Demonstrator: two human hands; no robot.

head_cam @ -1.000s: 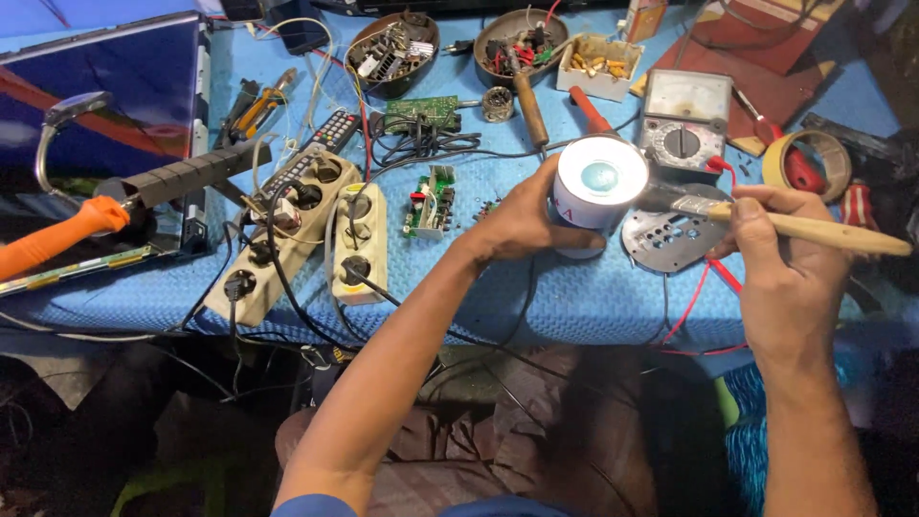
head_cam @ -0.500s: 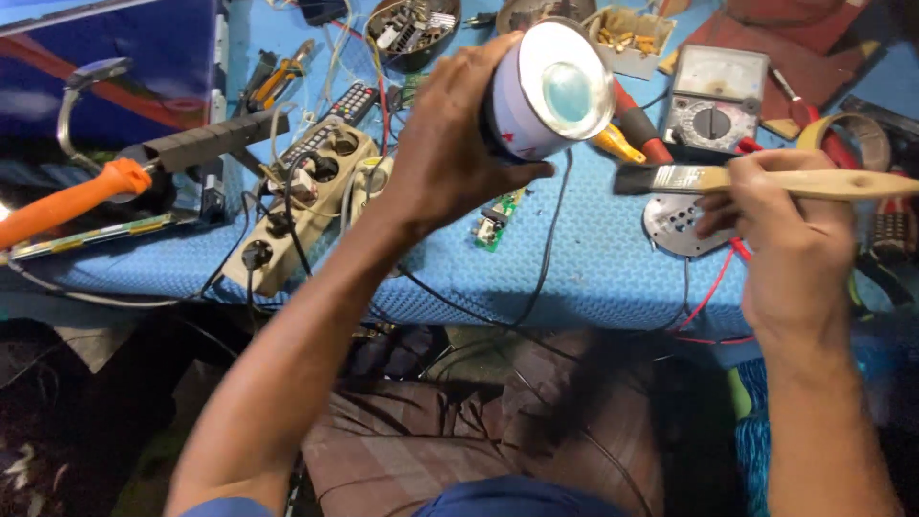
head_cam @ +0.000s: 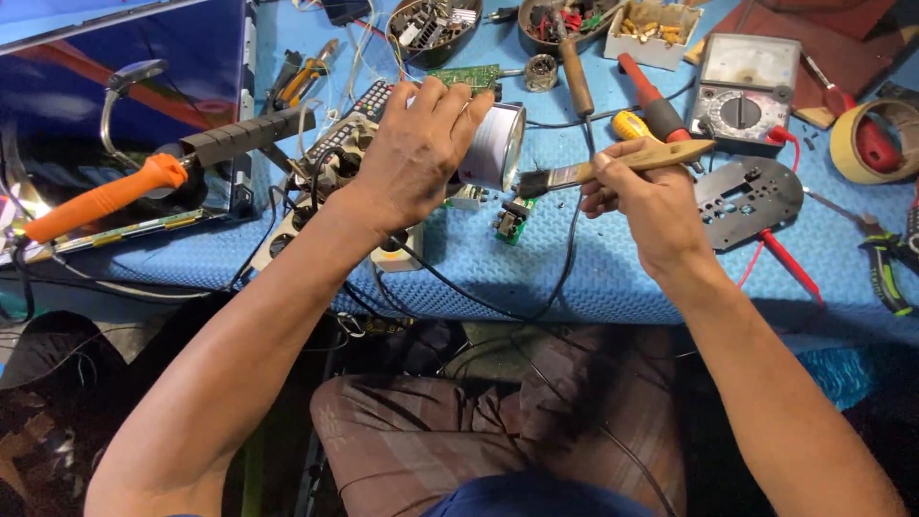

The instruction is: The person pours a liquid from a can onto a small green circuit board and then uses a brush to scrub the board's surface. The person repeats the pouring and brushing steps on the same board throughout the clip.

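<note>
White round can w/ shiny metal rim, tipped on its side, open end facing right toward the brush. Held above the tabletop, just left of centre. Left hand wrapped over the top, fingers curled round the can body, firm grip. Looks like thin sheet metal: prob light, stiff, smooth wall so a bit slippery; rim edge could be sharp. Best hold is round the body as now, not by the rim. Can't tell if anything's inside.

Right hand closed on a wooden-handled paintbrush, pinched mid-handle, dark bristles pointing left, tip just beside the can mouth, touching or not — can't tell.

Under the can: small green PCB and a white power strip w/ black cables. Left: orange-handled tool w/ black grip lying across a blue panel. Behind: green circuit board, bowls of parts, soldering irons. Right: analog multimeter, round perforated metal plate, roll of yellowish tape. Blue foam mat covers the tabletop.
</note>
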